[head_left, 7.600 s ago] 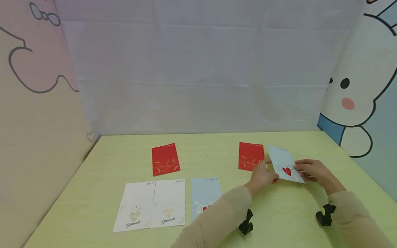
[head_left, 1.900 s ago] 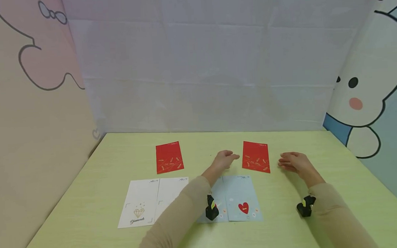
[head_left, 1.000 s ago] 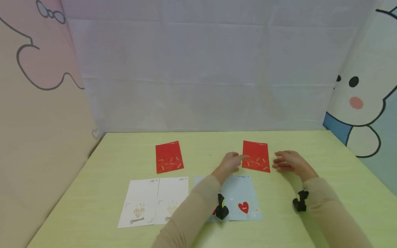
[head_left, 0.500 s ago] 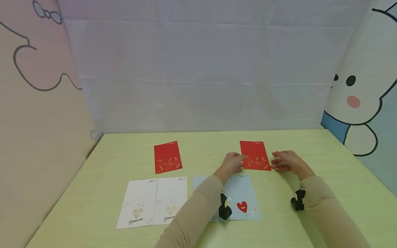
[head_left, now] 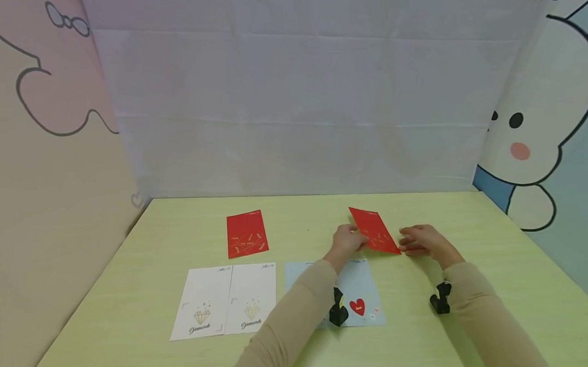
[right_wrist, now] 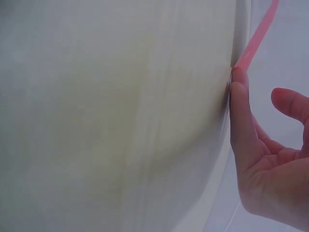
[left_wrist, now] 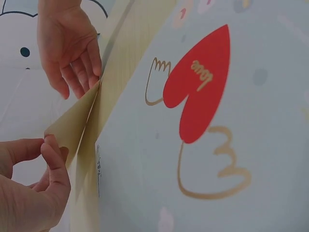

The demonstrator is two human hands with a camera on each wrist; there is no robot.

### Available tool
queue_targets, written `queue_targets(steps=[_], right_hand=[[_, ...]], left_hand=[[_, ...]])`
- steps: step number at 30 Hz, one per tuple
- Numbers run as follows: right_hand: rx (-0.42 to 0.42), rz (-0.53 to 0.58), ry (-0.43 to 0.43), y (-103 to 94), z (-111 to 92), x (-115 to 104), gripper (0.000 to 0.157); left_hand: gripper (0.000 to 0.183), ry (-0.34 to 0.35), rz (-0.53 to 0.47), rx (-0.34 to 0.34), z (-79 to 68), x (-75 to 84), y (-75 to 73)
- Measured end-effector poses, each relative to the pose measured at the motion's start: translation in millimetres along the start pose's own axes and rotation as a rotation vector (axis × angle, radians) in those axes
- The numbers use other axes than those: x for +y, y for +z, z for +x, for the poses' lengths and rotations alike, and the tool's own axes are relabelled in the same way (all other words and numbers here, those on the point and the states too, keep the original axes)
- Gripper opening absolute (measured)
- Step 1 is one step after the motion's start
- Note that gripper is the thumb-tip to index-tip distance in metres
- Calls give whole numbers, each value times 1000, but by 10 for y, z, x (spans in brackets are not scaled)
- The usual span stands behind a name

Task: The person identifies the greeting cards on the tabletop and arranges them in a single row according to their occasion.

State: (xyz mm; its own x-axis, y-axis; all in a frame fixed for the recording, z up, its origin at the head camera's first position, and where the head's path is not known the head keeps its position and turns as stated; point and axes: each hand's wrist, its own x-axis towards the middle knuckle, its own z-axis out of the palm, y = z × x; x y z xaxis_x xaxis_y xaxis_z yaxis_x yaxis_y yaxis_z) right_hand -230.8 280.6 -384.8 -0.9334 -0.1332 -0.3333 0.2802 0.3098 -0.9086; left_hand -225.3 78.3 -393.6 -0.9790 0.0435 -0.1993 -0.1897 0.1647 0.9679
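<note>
My left hand (head_left: 347,246) pinches the left edge of a red card (head_left: 376,232) between thumb and finger, and that side is lifted off the table. In the left wrist view the card's underside (left_wrist: 75,118) looks tan, with the left hand (left_wrist: 36,181) at its near corner. My right hand (head_left: 428,243) lies at the card's lower right corner, fingers relaxed. From the right wrist, the fingertips of the right hand (right_wrist: 260,145) meet the edge of the red card (right_wrist: 256,41); the thumb stands apart from it.
Another red card (head_left: 247,233) lies at the back left. Two white diamond cards (head_left: 205,302) sit side by side in front. Light blue heart cards (head_left: 355,290) lie under the left forearm, which partly hides them. A pale wall sheet (head_left: 290,96) stands behind the table.
The red card on the right lay flat; its left side has since risen in my left hand's pinch. Earlier, a blue heart card was carried by both hands and put down beside the other.
</note>
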Motion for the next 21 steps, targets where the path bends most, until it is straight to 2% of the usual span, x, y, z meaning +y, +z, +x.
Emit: queue_targets(steps=[5, 10, 15, 21], right_hand=[[19, -33, 2, 57, -45, -42, 55], [7, -46, -15, 84, -55, -35, 51], [-13, -45, -36, 88, -64, -8, 50], [17, -98, -35, 76, -106, 4, 50]], left_hand=[[47, 5, -41, -2, 22, -12, 44], [46, 0, -42, 1, 6, -17, 57], [48, 14, -56, -47, -58, -2, 52], [49, 34, -79, -89, -123, 10, 51]])
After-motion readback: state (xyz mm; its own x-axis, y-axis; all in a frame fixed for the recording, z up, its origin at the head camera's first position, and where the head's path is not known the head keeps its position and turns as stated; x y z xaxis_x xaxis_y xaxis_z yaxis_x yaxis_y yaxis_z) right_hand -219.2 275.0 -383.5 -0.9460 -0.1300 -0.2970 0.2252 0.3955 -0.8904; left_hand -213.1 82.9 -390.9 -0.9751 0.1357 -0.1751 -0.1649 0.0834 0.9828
